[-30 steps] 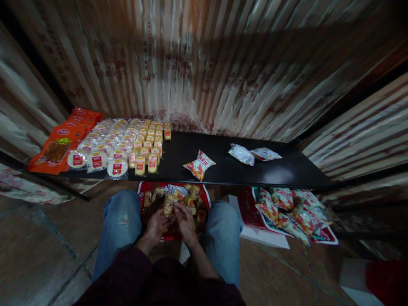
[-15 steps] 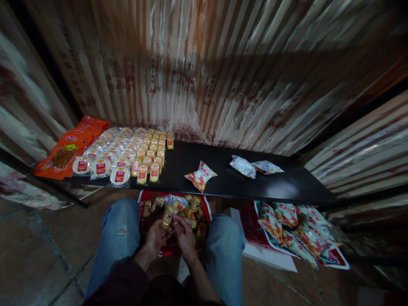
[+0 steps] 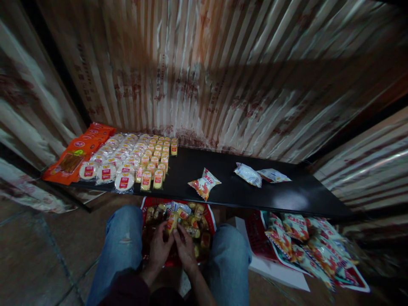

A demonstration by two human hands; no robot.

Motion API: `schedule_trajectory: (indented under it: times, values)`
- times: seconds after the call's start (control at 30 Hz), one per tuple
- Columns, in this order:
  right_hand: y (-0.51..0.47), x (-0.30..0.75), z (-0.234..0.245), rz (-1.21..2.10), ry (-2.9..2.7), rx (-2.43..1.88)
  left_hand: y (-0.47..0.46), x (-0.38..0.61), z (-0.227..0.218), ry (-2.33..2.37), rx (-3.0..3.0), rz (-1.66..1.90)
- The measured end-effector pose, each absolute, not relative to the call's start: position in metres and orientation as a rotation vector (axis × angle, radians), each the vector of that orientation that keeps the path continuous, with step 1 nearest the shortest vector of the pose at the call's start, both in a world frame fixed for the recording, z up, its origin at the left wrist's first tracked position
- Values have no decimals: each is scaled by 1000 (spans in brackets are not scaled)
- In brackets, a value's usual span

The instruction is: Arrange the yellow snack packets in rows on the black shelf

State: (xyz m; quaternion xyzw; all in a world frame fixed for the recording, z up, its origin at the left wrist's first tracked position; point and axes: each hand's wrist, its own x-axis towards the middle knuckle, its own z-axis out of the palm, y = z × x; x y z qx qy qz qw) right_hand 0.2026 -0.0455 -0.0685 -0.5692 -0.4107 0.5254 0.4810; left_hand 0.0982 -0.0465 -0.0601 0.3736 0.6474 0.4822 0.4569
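Note:
Over the red basket [image 3: 213, 211] between my knees, both hands hold one small wrapped yellow cake [image 3: 172, 222], its red-and-white label facing up. My left hand [image 3: 160, 245] grips its left side. The fingertips of my right hand [image 3: 185, 245] pinch its lower right end. Several similar wrapped cakes [image 3: 199, 211] lie loose in the basket below, along with a blue-and-white packet [image 3: 181, 207]. Rows of the same small cakes [image 3: 157, 179] stand on the black shelf [image 3: 223, 170] in front of me.
Left on the shelf are round white wrapped crackers [image 3: 124, 181] and orange packets [image 3: 73, 159]. A red-and-white snack bag [image 3: 205, 184] lies mid-shelf; two silvery bags [image 3: 248, 174] lie farther right. At lower right, a second basket [image 3: 361, 285] of snack bags stands by a white box [image 3: 280, 272].
The cake has been turned, so its labelled face now shows instead of its plain side. My view has shifted slightly, moving the shelf a little lower and rightward.

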Motion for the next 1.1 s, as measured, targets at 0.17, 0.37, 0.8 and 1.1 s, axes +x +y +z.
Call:
schedule_trajectory:
  times: [0.17, 0.37, 0.8, 1.1]
  values:
    - [-43, 201, -73, 1304, -977, -1420, -50, 97, -62, 1642, 1107, 1127]
    - [-39, 197, -69, 1264, -963, -1465, -55, 91, -60, 1593, 1201, 1127]
    - [-38, 198, -61, 1228, -1019, -1449, -56, 100, -55, 1694, 1341, 1195]
    - [-20, 193, -42, 1040, -1184, -1385, -36, 100, -58, 1726, 1472, 1412]
